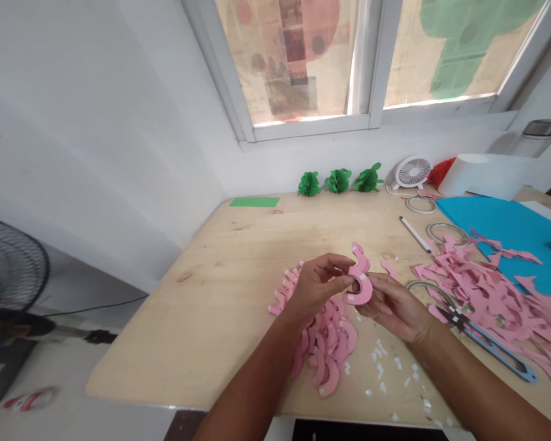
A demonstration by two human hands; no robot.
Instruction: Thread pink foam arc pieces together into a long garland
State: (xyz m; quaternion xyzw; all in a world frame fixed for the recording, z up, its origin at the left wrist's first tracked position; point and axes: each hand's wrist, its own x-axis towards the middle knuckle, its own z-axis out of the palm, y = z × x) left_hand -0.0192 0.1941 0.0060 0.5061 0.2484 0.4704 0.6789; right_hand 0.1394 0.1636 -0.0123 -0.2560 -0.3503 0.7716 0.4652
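Above the table, a curvy pink paper cutout (360, 294) with small whitish squares on its face is held up between both hands. My left hand (319, 282) pinches its left side with thumb and fingers. On the other edge, my right hand (397, 306) grips it with bent fingers, partly hidden behind the paper. Beneath my left hand and forearm lies a pile of similar curved pink paper pieces (333, 343), some overlapping. Small white scraps (380, 367) are scattered below my right hand.
Scissors with blue handles (496, 349), tape rolls (446, 234), pink offcuts (487, 282) and blue sheets (487, 214) lie on the right. A white pen (415, 234) is nearer the middle. Green paper figures (338, 181) and a small fan (412, 172) stand along the wall.
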